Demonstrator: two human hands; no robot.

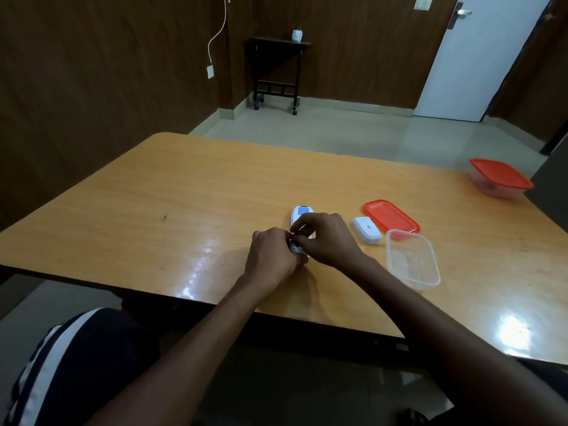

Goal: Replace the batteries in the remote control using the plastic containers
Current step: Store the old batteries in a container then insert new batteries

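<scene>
Remote control (300, 214), white, laid back-up on the worktop (184, 195) near the middle of its near edge; far end with a blue label exposed, near end covered by both hands. Battery cover (367, 230), white, detached, set just right of the remote. Clear container (412, 258), open, apparently holding nothing, placed toward the near right; its red lid (390, 217) lies flat behind it, touching or overlapped. Second container (501, 179), lidded in red, stands at the far right edge.

Left hand (272, 256): fingers curled round the near end of the remote. Right hand (327, 238): fingertips pinched over the battery bay; whether a cell is held cannot be told.

Risks, as judged: a cell could be sprung out and rolled over the near edge; polarity could be reversed, the bay being hidden; the cover could be knocked by the right forearm; old and new cells could be mixed if containers are confused.
</scene>
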